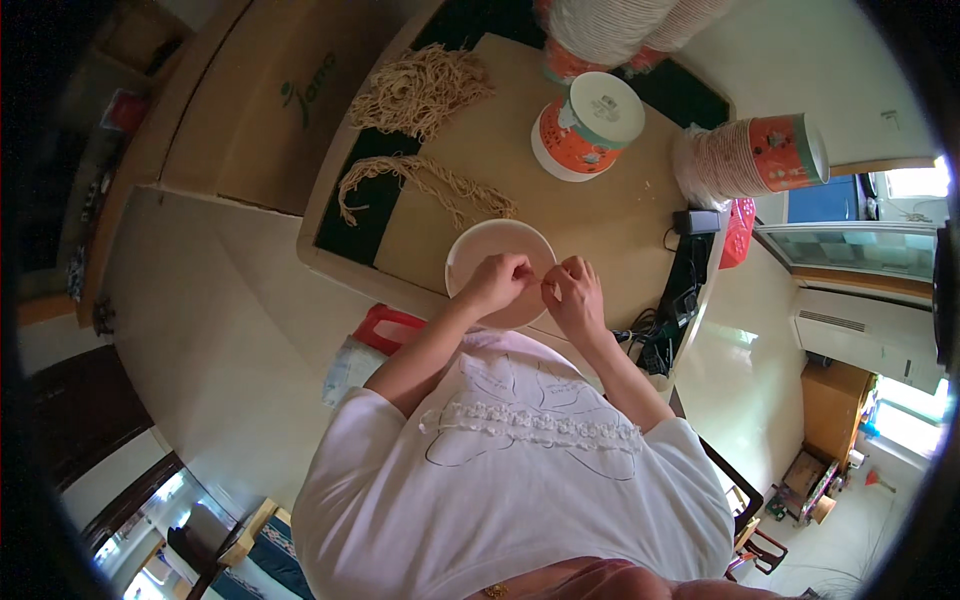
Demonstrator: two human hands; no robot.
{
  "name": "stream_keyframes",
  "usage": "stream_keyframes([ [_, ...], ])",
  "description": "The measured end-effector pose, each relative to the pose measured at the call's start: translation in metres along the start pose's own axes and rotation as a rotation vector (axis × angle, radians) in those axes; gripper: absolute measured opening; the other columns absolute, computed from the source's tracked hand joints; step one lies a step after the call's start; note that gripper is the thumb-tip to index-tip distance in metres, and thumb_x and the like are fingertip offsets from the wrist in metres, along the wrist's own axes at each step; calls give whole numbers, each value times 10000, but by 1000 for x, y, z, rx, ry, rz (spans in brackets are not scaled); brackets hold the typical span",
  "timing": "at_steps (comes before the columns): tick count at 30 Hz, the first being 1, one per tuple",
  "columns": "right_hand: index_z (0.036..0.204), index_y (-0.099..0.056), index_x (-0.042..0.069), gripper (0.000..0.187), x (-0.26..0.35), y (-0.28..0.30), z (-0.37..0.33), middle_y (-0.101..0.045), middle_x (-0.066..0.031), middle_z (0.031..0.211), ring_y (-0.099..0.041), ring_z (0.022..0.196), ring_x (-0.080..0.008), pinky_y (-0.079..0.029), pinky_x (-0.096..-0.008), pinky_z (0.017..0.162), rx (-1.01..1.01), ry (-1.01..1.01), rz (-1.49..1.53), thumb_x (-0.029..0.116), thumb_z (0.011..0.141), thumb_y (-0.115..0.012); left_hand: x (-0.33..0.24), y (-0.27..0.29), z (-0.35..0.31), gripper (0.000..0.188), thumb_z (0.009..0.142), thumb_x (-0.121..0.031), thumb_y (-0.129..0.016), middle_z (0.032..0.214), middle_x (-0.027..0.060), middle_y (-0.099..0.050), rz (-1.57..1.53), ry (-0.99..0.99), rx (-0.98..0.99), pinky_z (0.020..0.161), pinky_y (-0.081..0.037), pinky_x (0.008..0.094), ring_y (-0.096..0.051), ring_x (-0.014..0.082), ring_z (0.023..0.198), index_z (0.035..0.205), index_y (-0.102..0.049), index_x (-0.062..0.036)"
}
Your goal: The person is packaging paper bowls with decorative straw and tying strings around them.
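Observation:
My left hand (498,284) and my right hand (578,302) meet above a round white tub (482,240) at the table's near edge. Thumb and fingers are pinched together on both. Whatever lies between the fingertips is too small to make out. Beyond the tub, to the left, a loose bundle of beige paper-like cords (415,178) stretches across the table. A larger tangled heap of the same cord (425,92) rests farther back. An orange-and-white paper tub (575,145) stands beyond my hands, with another tub (606,105) upside down on top.
Stacked tubs in clear wrap (610,30) stand at the back, and another stack (755,155) lies at the right edge. A black adapter (697,221) and cables (652,335) run along the right side. A big cardboard box (265,110) borders the left; a red stool (385,328) is below.

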State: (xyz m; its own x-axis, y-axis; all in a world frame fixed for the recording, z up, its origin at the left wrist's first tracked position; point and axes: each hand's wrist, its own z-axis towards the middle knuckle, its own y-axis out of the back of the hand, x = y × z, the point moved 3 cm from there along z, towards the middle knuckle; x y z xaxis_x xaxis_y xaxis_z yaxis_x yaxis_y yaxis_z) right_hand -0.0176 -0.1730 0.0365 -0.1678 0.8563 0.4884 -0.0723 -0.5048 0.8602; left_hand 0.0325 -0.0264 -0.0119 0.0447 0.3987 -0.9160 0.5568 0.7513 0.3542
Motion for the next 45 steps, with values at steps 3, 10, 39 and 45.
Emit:
stream_keyframes([
  [3, 799, -599, 105, 109, -1, -1, 1, -525, -88, 884, -525, 837, -277, -421, -398, 702, -1, 1, -9, 74, 697, -625, 3, -2, 2, 96, 781, -95, -632, 785, 153, -647, 35, -20, -54, 639, -490, 353, -649, 277, 735, 832, -612, -17],
  [10, 815, -582, 97, 113, -2, -1, 0, -518, -88, 902, -519, 868, -269, -421, -401, 714, 36, -36, -95, 115, 708, -612, -5, -5, 4, 50, 745, -79, -612, 734, 149, -622, 139, -155, -176, 628, -482, 412, -615, 316, 702, 749, -587, -36],
  [39, 1031, -623, 41, 234, -29, -21, 26, -500, -108, 527, -457, 456, -138, -383, -312, 447, -135, -467, 491, 155, 838, -555, -50, -6, -23, 75, 793, -82, -604, 713, 149, -614, 79, -132, -140, 576, -476, 395, -618, 316, 653, 787, -564, -19],
  [45, 1068, -613, 61, 271, -40, -14, 23, -568, -162, 643, -570, 536, -259, -447, -354, 513, 164, -396, 345, 168, 820, -622, -13, -3, -3, 95, 786, -111, -624, 746, 150, -620, 219, -67, -288, 624, -480, 403, -620, 323, 711, 805, -584, -26],
])
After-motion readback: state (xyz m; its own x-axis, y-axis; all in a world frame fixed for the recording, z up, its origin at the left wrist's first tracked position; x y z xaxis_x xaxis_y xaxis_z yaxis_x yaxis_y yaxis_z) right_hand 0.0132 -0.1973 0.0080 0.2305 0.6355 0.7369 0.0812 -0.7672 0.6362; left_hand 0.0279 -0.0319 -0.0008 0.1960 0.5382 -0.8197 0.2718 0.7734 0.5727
